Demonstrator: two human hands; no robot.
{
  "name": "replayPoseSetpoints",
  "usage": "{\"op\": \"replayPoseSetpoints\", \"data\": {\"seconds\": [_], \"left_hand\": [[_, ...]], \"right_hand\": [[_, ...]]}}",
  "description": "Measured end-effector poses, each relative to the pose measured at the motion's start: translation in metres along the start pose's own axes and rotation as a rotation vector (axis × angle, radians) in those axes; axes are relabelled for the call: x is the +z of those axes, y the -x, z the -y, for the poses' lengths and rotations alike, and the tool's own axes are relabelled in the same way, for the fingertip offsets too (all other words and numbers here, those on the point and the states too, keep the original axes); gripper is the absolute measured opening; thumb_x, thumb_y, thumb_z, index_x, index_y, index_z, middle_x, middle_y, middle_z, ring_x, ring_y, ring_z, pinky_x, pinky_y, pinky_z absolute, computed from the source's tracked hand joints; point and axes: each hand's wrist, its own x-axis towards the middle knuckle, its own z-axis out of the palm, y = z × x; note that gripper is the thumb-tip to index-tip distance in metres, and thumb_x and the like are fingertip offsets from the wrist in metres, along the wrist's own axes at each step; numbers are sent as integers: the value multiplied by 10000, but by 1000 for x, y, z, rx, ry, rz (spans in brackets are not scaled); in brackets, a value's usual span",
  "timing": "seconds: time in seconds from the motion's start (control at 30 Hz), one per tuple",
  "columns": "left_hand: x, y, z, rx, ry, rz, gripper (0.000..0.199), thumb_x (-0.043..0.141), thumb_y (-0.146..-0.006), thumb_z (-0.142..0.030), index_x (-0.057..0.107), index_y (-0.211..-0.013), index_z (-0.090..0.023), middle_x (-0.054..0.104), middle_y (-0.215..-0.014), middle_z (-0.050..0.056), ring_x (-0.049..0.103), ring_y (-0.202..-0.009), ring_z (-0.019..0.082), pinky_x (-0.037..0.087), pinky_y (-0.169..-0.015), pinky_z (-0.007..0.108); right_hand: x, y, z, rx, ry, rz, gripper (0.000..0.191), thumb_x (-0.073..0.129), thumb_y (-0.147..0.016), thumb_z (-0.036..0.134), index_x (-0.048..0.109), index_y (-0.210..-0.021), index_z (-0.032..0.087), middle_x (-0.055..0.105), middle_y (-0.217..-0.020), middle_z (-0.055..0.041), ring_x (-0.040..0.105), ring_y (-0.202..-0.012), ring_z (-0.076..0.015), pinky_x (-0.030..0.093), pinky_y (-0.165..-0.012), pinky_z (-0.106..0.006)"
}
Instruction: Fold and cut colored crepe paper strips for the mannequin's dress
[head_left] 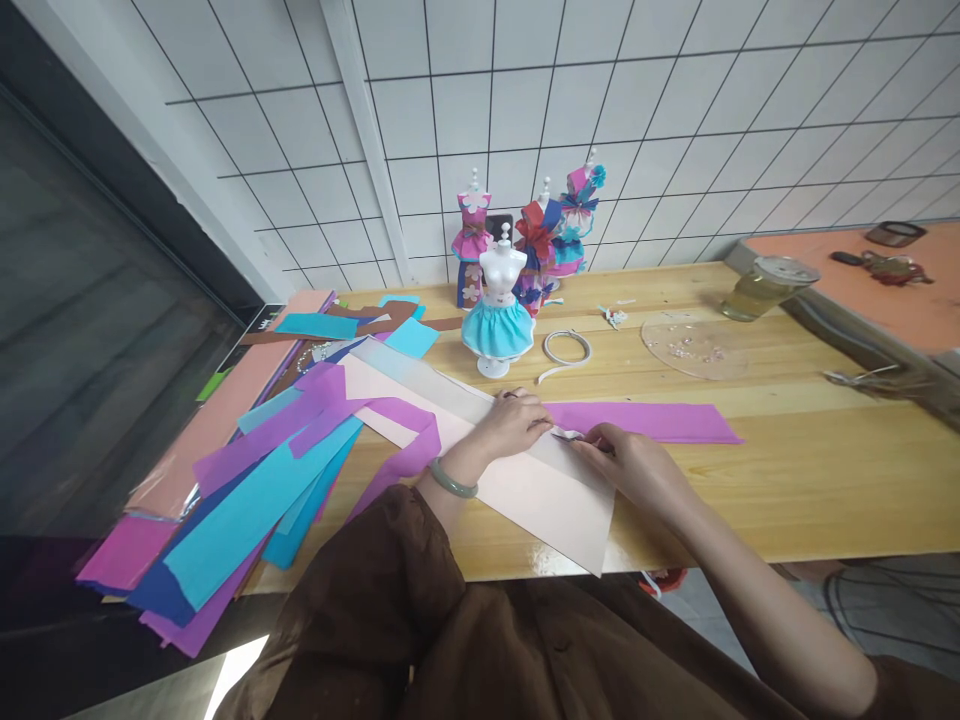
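Observation:
My left hand (517, 418), with a green bangle at the wrist, rests over pale pink paper (551, 500) and pinches a small white piece (568, 433) at its fingertips. From the other side my right hand (634, 465) comes up close to that piece, thumb and fingers pressed together. A thin greyish thing shows at its fingertips, too small to name. Just beyond both hands, a purple crepe paper strip (652, 421) lies flat on the wooden table (787, 490). A white mini mannequin (503, 272) in a turquoise skirt (498, 328) stands behind my left hand.
Purple, blue and turquoise paper strips (262, 520) pile up at left, some past the table edge. Several dressed mannequins (536, 240) stand by the tiled wall. A white tape coil (568, 348), a clear dish with beads (694, 348) and a lidded cup (769, 288) lie farther right.

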Motion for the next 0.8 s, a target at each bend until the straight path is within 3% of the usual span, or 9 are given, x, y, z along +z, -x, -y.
{"op": "replayPoseSetpoints", "data": {"seconds": [0.8], "left_hand": [[-11,1,6,-17,-32,16,213,472,-867,-283,672,-829,-217,645,-910,33,491,-1008,187,337,-849,337]], "right_hand": [[2,-2,1,-18,-49,-15,354,425,-813,534,606,-834,230,701,-761,-47,637,-678,-213,363,-526,-267]]}}
